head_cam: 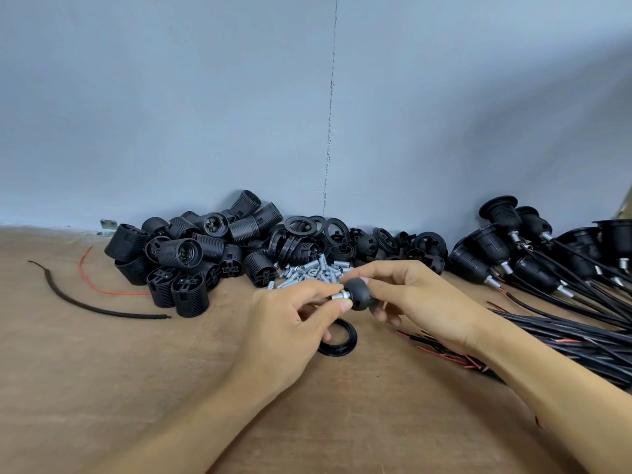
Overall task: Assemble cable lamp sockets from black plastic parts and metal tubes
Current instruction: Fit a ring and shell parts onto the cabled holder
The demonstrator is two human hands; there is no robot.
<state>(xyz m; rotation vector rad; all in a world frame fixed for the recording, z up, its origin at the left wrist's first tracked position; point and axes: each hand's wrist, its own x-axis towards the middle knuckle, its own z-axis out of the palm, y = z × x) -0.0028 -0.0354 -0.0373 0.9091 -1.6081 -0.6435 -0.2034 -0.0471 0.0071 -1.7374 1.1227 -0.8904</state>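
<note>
My right hand [413, 295] grips a black rounded socket cap [359, 295] just above the table. A short metal tube [338, 297] sticks out of the cap's left side, and my left hand [294, 313] pinches it between thumb and fingers. A loose black ring [342, 338] lies flat on the table under my hands. Behind them is a small heap of metal tubes [314, 270]. Threaded black socket bodies [191, 254] are piled at the left, black rings and caps [342, 239] in the middle by the wall.
Finished sockets with black cables [533, 258] lie fanned out at the right, their cable bundle [564, 340] running beneath my right forearm. A loose black cable [85, 304] and a red wire [99, 285] lie at the left. A blue-grey wall [239, 114] closes the back.
</note>
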